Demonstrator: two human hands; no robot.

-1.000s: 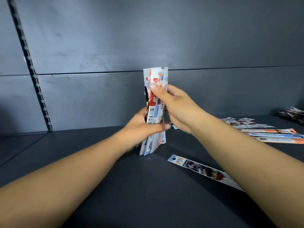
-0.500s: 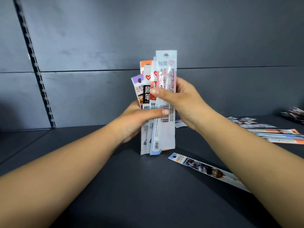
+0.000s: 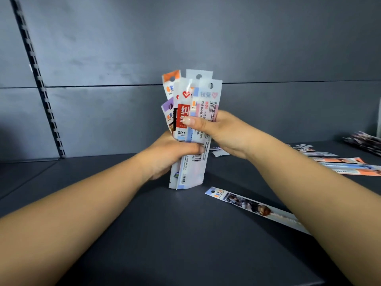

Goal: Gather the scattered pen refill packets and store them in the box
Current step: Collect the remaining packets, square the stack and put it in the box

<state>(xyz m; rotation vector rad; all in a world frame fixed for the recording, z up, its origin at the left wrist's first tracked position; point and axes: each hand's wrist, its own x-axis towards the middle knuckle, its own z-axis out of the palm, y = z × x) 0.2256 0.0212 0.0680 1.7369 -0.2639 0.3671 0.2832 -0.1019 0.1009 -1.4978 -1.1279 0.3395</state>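
Both the left hand [image 3: 167,153] and right hand [image 3: 222,133] grip a bundle of packets [image 3: 189,129] upright on the shelf [image 3: 165,234]; one packet [image 3: 253,207] lies beside it.

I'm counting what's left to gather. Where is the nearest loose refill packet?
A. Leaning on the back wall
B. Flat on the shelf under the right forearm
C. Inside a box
B: the loose packet lies flat on the dark shelf, partly beneath the right forearm.
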